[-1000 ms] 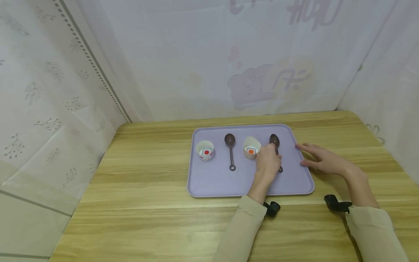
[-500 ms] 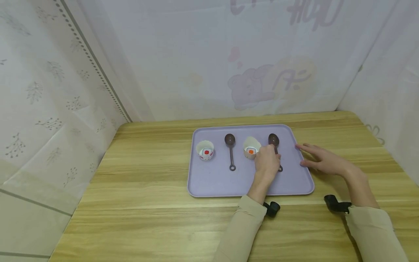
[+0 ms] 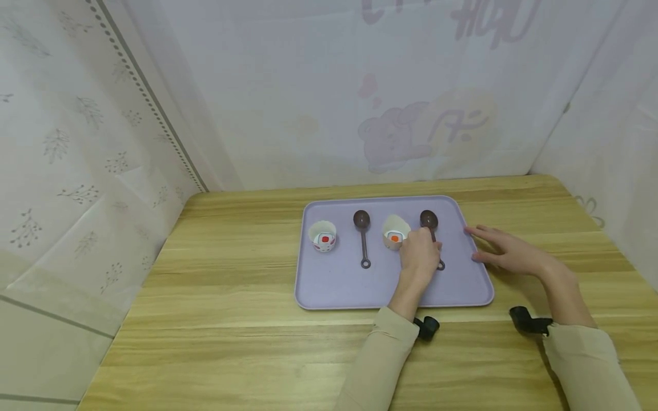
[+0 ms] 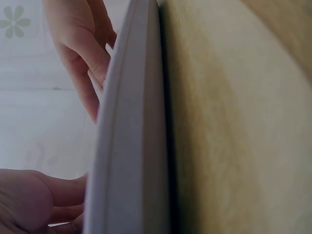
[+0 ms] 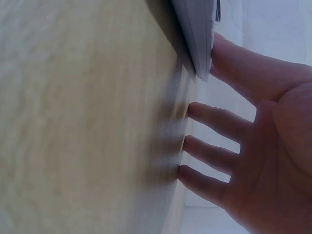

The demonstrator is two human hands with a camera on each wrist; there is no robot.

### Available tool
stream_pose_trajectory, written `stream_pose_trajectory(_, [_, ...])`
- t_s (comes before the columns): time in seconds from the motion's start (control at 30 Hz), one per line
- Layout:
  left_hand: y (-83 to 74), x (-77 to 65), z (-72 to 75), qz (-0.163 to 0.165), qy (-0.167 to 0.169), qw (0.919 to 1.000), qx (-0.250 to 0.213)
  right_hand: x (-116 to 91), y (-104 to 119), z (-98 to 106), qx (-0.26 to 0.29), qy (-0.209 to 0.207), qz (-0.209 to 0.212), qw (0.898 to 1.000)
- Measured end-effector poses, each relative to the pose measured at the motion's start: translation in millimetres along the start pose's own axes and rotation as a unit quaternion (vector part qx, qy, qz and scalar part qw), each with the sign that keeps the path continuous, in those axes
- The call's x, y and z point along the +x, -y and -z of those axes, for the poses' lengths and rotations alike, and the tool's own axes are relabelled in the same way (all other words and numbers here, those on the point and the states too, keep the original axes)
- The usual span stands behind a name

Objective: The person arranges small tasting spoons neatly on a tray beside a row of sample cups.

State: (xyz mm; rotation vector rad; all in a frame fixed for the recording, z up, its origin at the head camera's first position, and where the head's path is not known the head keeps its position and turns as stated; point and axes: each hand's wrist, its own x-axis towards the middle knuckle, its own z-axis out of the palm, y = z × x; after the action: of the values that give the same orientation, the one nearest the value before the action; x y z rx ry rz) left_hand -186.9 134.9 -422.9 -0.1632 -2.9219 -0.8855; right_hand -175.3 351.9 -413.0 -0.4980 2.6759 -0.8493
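Note:
On a lilac tray (image 3: 339, 288), my left hand (image 3: 418, 256) curls around the handle of a dark brown measuring spoon (image 3: 429, 218); the grip point itself is hidden behind the fingers. The handle's ring end shows below the hand. Just left of that hand stands a pale paper cup (image 3: 394, 233) with an orange mark inside. My right hand (image 3: 506, 248) touches the tray's right edge with its fingers spread, as the right wrist view also shows the thumb (image 5: 263, 68) against the rim. A second brown measuring spoon (image 3: 362, 220) lies between the two cups.
At the tray's left side stands another paper cup (image 3: 323, 237) with a red mark inside. The tray lies on a wood-grain table (image 3: 231, 268). Patterned white cloth (image 3: 288, 114) hangs behind the table and along its sides.
The bowl of the spoon in my left hand has swung slightly left, and the left hand has shifted a little with it. My right hand stays at the tray edge.

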Motion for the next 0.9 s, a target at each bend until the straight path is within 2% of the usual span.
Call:
stream_pose_trajectory(0.27, [-3.4, -1.8, 1.5, 0.009, -0.006, 0.9996, -0.028, -0.4, 1.0, 0.5, -0.001, 0.003, -0.003, 1.000])
stream_pose_trajectory(0.43, [-5.3, -1.9, 3.5, 0.013, -0.021, 0.9993, -0.030, -0.2, 1.9, 1.0, 0.003, 0.005, -0.004, 1.000])
stream_pose_trajectory(0.67, [-6.2, -3.5, 7.8, -0.004, -0.035, 0.9991, -0.025, 0.7, 1.4, 0.2, 0.000, 0.004, 0.003, 1.000])
stream_pose_trajectory(0.9, [-8.2, -5.9, 13.8, -0.022, -0.029, 0.9989, -0.029, -0.5, 0.4, 0.3, 0.007, 0.007, -0.002, 1.000])
